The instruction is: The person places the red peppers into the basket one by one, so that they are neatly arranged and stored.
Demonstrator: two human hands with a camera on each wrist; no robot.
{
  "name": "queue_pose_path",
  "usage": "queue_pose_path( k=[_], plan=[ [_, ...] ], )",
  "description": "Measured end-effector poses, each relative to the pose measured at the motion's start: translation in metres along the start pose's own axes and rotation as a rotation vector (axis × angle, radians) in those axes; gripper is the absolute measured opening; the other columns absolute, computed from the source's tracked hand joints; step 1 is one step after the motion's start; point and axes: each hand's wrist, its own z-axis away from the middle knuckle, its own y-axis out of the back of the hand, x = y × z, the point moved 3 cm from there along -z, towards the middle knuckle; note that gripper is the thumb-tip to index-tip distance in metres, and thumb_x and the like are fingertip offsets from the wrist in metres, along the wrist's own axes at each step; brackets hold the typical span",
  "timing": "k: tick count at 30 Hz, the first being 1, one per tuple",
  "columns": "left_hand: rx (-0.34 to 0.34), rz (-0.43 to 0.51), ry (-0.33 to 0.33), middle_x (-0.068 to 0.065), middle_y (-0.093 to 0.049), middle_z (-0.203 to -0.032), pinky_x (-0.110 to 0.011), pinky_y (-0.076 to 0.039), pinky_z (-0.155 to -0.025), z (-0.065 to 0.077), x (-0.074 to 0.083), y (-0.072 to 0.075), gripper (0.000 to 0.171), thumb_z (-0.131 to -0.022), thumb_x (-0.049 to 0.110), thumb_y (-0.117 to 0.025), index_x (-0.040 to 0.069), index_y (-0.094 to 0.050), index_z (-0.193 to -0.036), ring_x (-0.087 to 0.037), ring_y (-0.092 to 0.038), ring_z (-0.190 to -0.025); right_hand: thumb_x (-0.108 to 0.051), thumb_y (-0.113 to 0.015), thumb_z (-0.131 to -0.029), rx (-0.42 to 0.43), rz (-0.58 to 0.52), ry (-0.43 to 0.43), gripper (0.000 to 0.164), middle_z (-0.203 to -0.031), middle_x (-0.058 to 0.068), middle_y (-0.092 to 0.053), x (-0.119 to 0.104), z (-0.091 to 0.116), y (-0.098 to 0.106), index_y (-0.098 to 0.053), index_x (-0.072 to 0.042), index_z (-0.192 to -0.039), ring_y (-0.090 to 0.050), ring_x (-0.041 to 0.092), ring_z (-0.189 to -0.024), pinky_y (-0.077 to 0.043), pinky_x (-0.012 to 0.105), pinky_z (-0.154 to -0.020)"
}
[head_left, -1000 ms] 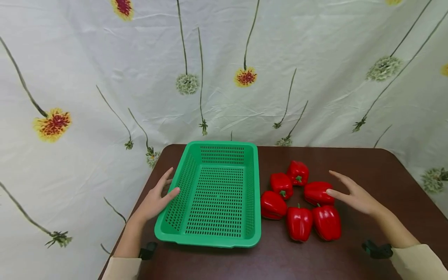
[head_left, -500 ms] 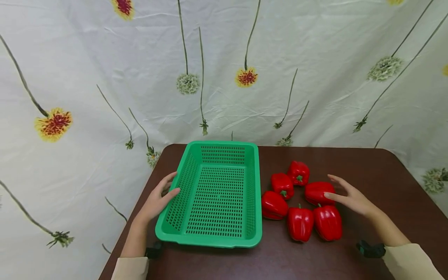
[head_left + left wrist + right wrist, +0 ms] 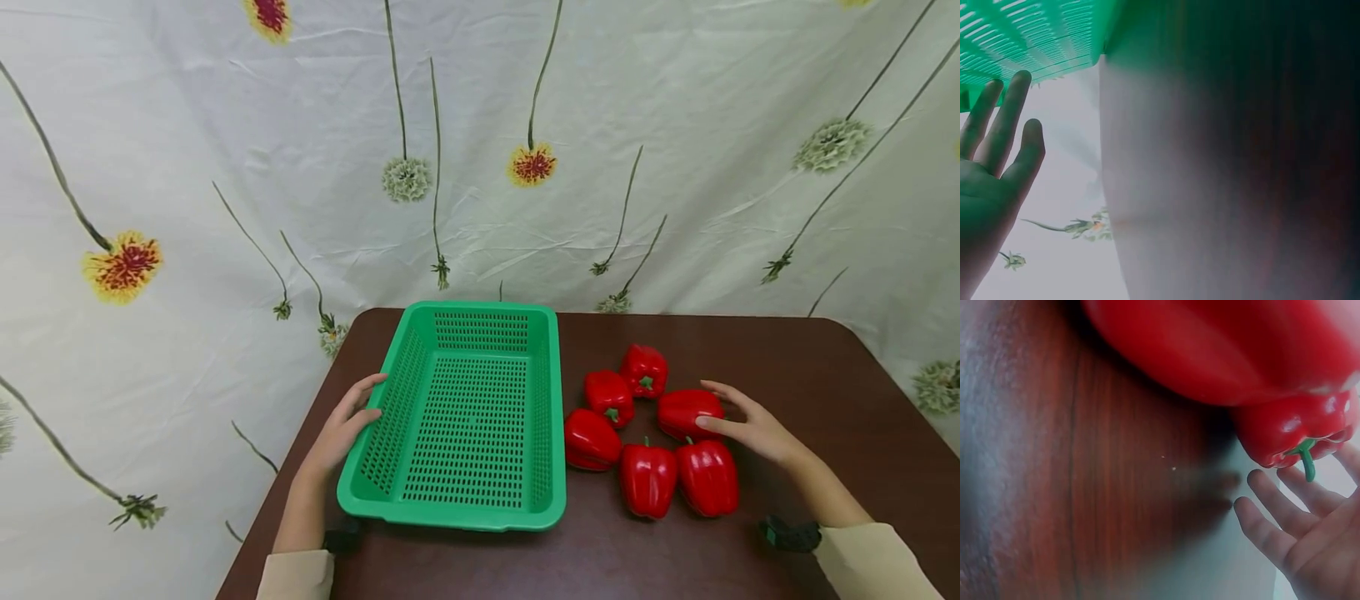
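Note:
A green plastic basket (image 3: pixel 450 517) with slotted walls stands on the dark table. My left hand (image 3: pixel 341 432) is at its left rim, thumb and fingertips at the edge; in the left wrist view the extended fingers (image 3: pixel 1005 128) lie by the outer wall. Several red bell peppers are grouped right of the basket. My right hand (image 3: pixel 756 432) is beside the rightmost lying bell pepper (image 3: pixel 684 414), thumb overlapping its near side. In the right wrist view, the fingers are spread near a green-stemmed bell pepper (image 3: pixel 1291 428); contact is unclear.
Two bell peppers stand at the front of the group, the left one (image 3: pixel 648 482) next to the right one (image 3: pixel 707 479). A flowered white cloth (image 3: pixel 480 167) hangs behind the brown table (image 3: pixel 795 358). The table's left edge runs close to my left forearm.
My left hand has come closer to the basket's rim, its fingers now at the edge. My right hand has lowered and moved slightly left toward the rightmost bell pepper. Basket and peppers stay in place.

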Motion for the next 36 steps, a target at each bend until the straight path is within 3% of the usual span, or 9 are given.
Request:
queue_pose_path(
  k=[3,7,11,20,27,29,36],
  plan=[
    [0.014,0.015,-0.015,-0.016,-0.022,-0.149,-0.062,-0.015,-0.099,0.0,-0.001,0.0,0.045,-0.097,0.007,-0.042,0.007,-0.035,-0.141,-0.038,-0.009,-0.136,-0.032,-0.057,-0.089,0.005,-0.005,0.001,0.066,-0.134,0.027,-0.036,0.001,-0.001,-0.001,-0.029,-0.003,-0.142,-0.037,0.043,-0.115,-0.041,0.056,-0.08],
    [0.024,0.01,-0.024,-0.016,-0.024,-0.148,-0.062,-0.014,-0.1,0.0,-0.002,-0.001,0.044,-0.096,0.006,-0.042,0.007,-0.037,-0.14,-0.038,-0.01,-0.136,-0.031,-0.057,-0.089,0.016,-0.007,0.006,0.064,-0.13,0.025,-0.041,0.002,-0.002,-0.002,-0.032,-0.004,-0.141,-0.041,0.04,-0.112,-0.045,0.048,-0.077],
    [0.022,0.001,-0.023,-0.015,-0.024,-0.148,-0.062,-0.017,-0.099,0.0,-0.003,-0.001,0.045,-0.096,0.007,-0.043,0.009,-0.036,-0.14,-0.036,-0.012,-0.136,-0.03,-0.058,-0.089,0.026,-0.004,0.01,0.063,-0.128,0.025,-0.043,0.002,-0.002,-0.002,-0.033,-0.004,-0.14,-0.043,0.038,-0.109,-0.044,0.043,-0.075],
    [-0.005,-0.016,-0.025,-0.01,-0.026,-0.148,-0.058,-0.028,-0.093,0.001,-0.006,0.002,0.046,-0.097,0.008,-0.044,0.013,-0.035,-0.141,-0.033,-0.02,-0.135,-0.031,-0.057,-0.09,0.038,-0.003,-0.012,0.063,-0.131,0.026,-0.04,0.004,-0.004,-0.002,-0.033,-0.005,-0.141,-0.043,0.04,-0.111,-0.044,0.049,-0.078],
    [-0.018,-0.006,-0.017,-0.011,-0.029,-0.146,-0.035,-0.037,-0.09,0.002,-0.006,0.001,0.046,-0.097,0.009,-0.045,0.013,-0.034,-0.142,-0.031,-0.027,-0.132,-0.032,-0.056,-0.091,0.06,-0.026,-0.042,0.062,-0.133,0.026,-0.038,0.009,-0.002,0.0,-0.032,-0.004,-0.141,-0.043,0.039,-0.111,-0.045,0.045,-0.078],
    [-0.017,-0.002,-0.012,-0.01,-0.03,-0.146,-0.033,-0.038,-0.09,0.003,-0.006,0.0,0.046,-0.097,0.009,-0.045,0.013,-0.035,-0.142,-0.03,-0.028,-0.131,-0.033,-0.056,-0.091,0.071,-0.026,-0.045,0.062,-0.133,0.024,-0.039,0.008,-0.001,0.001,-0.032,-0.004,-0.141,-0.044,0.035,-0.109,-0.045,0.043,-0.077],
    [-0.02,0.014,-0.007,-0.011,-0.027,-0.147,-0.056,-0.03,-0.092,0.002,-0.002,-0.001,0.047,-0.097,0.007,-0.044,0.013,-0.034,-0.142,-0.033,-0.026,-0.132,-0.033,-0.056,-0.091,0.103,-0.034,-0.033,0.062,-0.128,0.021,-0.042,-0.006,-0.001,0.012,-0.033,-0.005,-0.141,-0.046,0.004,-0.094,-0.046,0.034,-0.074]
  ],
)
